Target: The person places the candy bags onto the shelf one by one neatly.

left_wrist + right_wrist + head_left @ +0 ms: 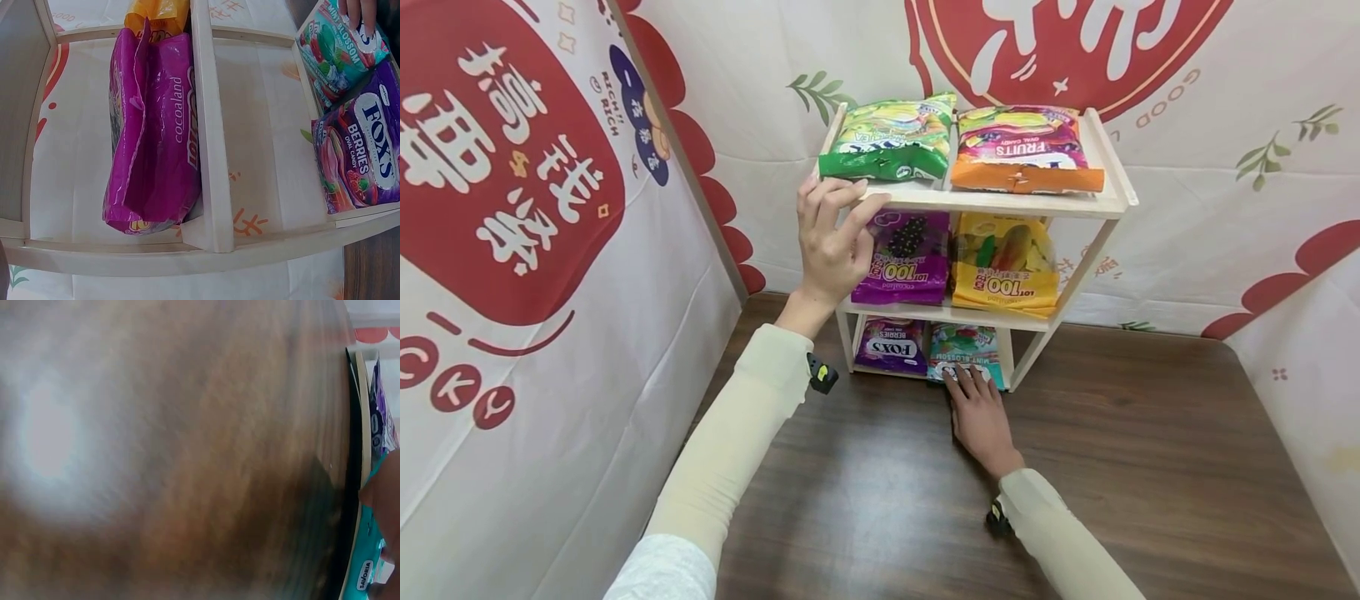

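Observation:
A small light-wood shelf rack [977, 200] stands on the table with candy bags on three levels. My left hand [832, 237] grips its top board at the front left corner, fingers bent over the edge beside the green candy bag [895, 137]. On the bottom level, my right hand [983, 421] rests its extended fingers on the teal Mint Blossom candy bag [964, 343]. The purple Fox's Berries bag [891, 346] lies left of it. In the right wrist view, the right hand [386, 500] overlaps part of the teal bag [365, 550].
An orange and magenta Fruits bag [1026, 146] lies on the top right. The middle level holds a purple cocoaland bag [904, 258] and a yellow bag [1003, 262]. Printed cloth walls [760, 208] surround the brown wooden table [865, 492].

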A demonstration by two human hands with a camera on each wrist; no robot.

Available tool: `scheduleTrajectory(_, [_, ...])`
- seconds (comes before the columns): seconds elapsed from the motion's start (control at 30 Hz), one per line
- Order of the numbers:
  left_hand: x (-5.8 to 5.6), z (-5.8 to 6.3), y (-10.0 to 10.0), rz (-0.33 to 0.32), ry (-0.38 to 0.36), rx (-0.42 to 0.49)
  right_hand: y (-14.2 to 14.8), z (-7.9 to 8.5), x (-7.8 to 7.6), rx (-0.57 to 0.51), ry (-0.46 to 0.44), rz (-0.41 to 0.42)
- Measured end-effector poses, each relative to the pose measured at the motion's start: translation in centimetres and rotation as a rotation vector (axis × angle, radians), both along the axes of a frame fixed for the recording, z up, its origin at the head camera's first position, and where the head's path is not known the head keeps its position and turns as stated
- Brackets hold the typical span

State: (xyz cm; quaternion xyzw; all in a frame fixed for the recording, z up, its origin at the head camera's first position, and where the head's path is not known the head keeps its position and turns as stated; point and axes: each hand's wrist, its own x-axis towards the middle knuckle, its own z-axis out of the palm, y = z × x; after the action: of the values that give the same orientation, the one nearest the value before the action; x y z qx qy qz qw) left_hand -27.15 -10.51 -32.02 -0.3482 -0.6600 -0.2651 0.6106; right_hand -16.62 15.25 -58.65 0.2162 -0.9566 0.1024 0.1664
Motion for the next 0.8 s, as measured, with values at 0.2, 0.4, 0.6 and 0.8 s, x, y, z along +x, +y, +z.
scheduleTrajectory(0.2, [0.04,0.04,-0.09,0.006,-0.007,-0.002,-0.28,-0.16,0.61,-0.014,-0.004,-0.014])
scheduleTrajectory(0.4, [-0.06,-0.03,-0.18,0.005,-0.009,-0.006,-0.2,-0.37,0.34,-0.04,-0.029,-0.01])
scheduleTrajectory(0.6, [-0.15,-0.15,-0.17,0.002,-0.011,-0.005,-0.01,-0.42,-0.11,-0.051,-0.028,-0.003])
scheduleTrajectory(0.8, [-0.22,-0.17,-0.18,0.006,-0.016,-0.012,0.04,-0.31,-0.33,-0.039,-0.06,0.0])
